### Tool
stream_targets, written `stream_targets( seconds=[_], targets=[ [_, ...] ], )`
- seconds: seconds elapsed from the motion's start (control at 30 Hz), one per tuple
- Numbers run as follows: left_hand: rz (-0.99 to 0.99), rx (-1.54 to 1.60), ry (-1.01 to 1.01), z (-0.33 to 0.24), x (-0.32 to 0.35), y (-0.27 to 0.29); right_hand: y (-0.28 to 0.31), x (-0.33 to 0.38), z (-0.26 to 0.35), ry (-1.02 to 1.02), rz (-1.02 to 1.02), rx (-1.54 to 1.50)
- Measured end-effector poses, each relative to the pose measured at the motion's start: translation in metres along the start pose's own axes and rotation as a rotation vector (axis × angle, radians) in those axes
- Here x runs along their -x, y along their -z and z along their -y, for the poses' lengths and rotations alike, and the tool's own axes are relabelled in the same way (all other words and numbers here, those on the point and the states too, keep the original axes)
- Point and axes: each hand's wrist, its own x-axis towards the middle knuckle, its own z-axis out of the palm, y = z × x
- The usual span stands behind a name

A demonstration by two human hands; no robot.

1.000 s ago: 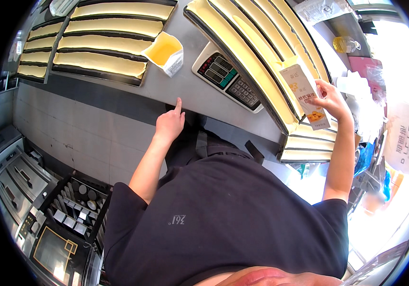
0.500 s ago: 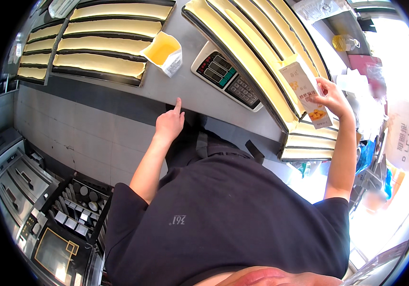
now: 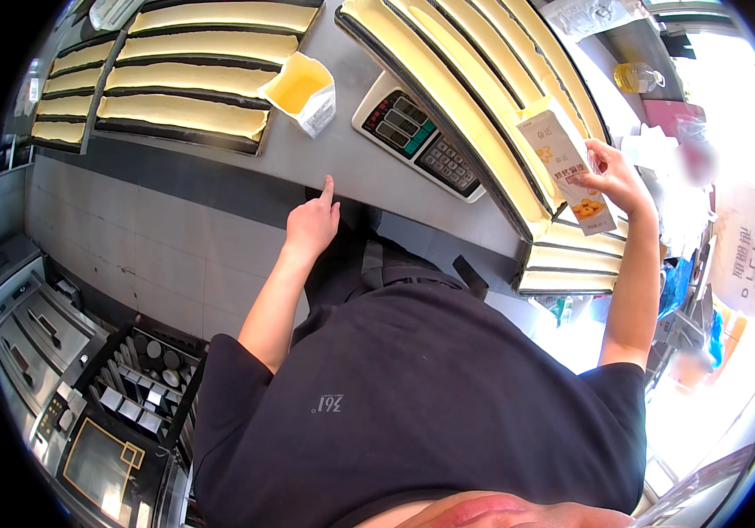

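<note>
Two hands are busy. The right hand grips a tall carton, tipped over the long baking tray of yellow batter. The left hand holds nothing, one finger touching the table edge near the scale. Pouring well likely means a slow, steady tilt, kept over one groove.

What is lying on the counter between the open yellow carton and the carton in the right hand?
In the head view, a digital scale sits on the counter between the open carton and the held carton.
</note>
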Motion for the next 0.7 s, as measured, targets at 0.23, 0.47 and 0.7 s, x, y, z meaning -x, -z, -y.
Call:
stream_targets(
  seconds=[0.23, 0.47, 0.7],
  targets=[
    [0.01, -0.01, 0.004, 0.0, -0.001, -0.001, 0.002, -0.002, -0.004, -0.012, -0.001, 0.012],
    [0.011, 0.004, 0.004, 0.0, 0.0, 0.0, 0.008, -0.005, -0.005, -0.013, 0.004, 0.046],
    [0.011, 0.014, 0.009, 0.0, -0.001, -0.001, 0.017, -0.005, 0.01, -0.031, 0.031, 0.09]
  ],
)
